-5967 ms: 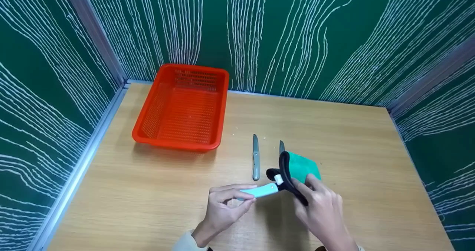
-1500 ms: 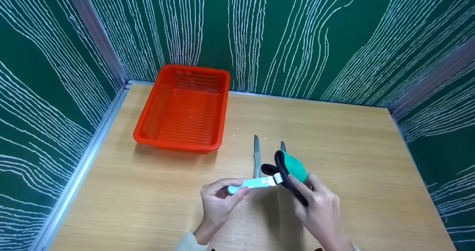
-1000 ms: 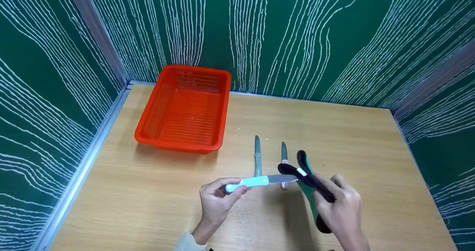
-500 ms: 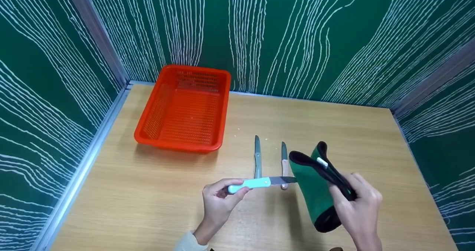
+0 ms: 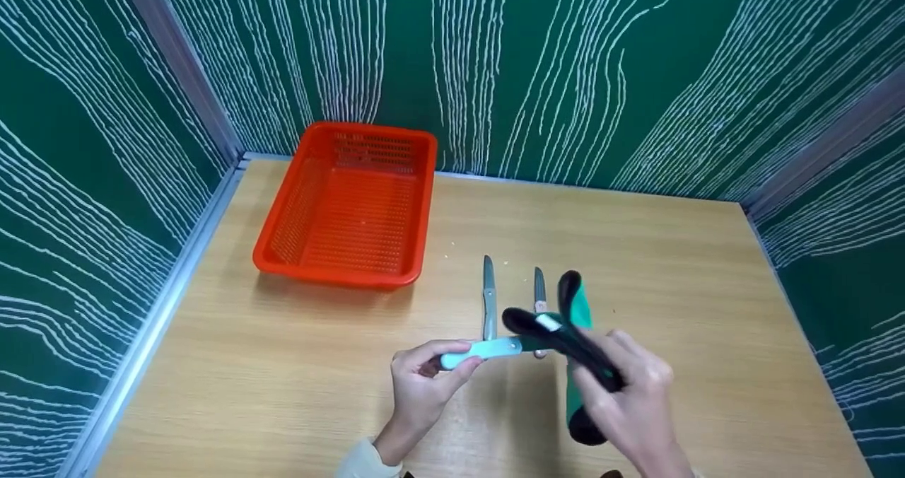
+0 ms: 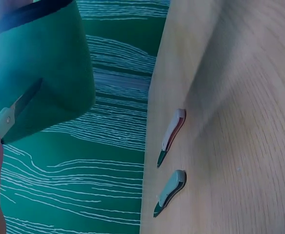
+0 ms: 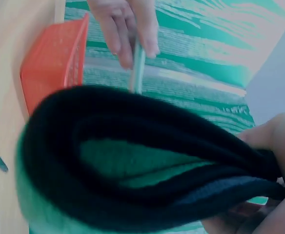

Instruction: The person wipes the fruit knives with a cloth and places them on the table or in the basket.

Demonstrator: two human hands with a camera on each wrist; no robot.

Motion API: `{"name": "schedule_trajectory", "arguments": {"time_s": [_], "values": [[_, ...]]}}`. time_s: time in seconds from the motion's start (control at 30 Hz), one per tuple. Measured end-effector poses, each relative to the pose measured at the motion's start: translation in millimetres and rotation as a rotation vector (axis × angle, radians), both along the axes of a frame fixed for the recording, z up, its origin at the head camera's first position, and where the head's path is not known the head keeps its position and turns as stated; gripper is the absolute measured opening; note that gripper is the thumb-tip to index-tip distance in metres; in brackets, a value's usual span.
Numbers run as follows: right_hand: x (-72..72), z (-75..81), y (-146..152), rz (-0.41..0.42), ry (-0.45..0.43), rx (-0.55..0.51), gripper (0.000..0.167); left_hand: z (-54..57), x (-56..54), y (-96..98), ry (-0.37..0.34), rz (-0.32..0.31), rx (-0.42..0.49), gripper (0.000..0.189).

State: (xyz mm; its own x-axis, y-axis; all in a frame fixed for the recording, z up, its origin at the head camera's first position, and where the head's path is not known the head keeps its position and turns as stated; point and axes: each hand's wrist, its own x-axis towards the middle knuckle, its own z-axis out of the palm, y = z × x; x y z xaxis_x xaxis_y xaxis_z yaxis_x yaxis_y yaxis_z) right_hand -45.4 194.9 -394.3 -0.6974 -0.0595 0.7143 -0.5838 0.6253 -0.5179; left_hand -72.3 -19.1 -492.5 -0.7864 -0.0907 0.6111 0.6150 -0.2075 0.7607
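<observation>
My left hand [image 5: 417,393] pinches the turquoise handle of a small knife [image 5: 484,353], its blade pointing right. A folded green cloth with black edging [image 5: 578,312] is gripped along its edge by my right hand [image 5: 629,397]. In the head view the black edge covers the blade's tip. The left wrist view shows the dark blade of the knife [image 6: 7,118] lying against the cloth's green face [image 6: 54,58]. Seen from the right wrist, the cloth [image 7: 50,126] bulges in a loop from the fingers, hiding the blade.
A grey-green knife [image 5: 488,301] and a pinkish-handled knife [image 5: 539,290] lie on the wooden table [image 5: 672,266], blades toward the back. A red perforated basket [image 5: 336,276] stands at the back left. Green white-lined walls [image 5: 410,54] enclose the table.
Earlier the cloth was folded around the blade. My right hand drew it rightward off the blade, baring it, then brought it back left over the tip. My left hand stays nearly in place.
</observation>
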Motion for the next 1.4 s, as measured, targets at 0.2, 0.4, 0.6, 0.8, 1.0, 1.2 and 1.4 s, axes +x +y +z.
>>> {"name": "schedule_trajectory", "arguments": {"time_s": [0.2, 0.4, 0.6, 0.8, 1.0, 1.2, 1.4], "values": [[-1.7, -20.5, -9.7, 0.087, -0.03, 0.081, 0.044, 17.1, 5.4, -2.6, -0.014, 0.012, 0.013, 0.025], [-0.8, -25.3, -17.0, 0.085, -0.031, 0.172, 0.04, 8.4, 4.1, -3.7, -0.071, 0.019, -0.004, 0.024], [-0.9, -27.7, -17.9, 0.013, 0.017, 0.334, 0.037, -3.0, 0.9, -1.8, -0.061, 0.002, 0.012, 0.025], [-1.0, -31.5, -16.2, -0.026, 0.04, 0.399, 0.035, 9.8, 6.3, -2.1, -0.107, 0.01, -0.006, 0.022], [-3.0, -34.1, -15.8, -0.048, 0.062, 0.417, 0.033, 25.6, 10.1, -3.4, -0.104, 0.019, -0.006, 0.019], [-3.8, -36.3, -13.0, -0.064, 0.055, 0.419, 0.033, 25.2, 7.9, -4.7, -0.037, 0.008, 0.015, 0.022], [-3.4, -38.0, -7.3, -0.084, 0.046, 0.426, 0.03, 24.7, 8.5, -7.9, -0.059, 0.011, 0.0, 0.022]]}}
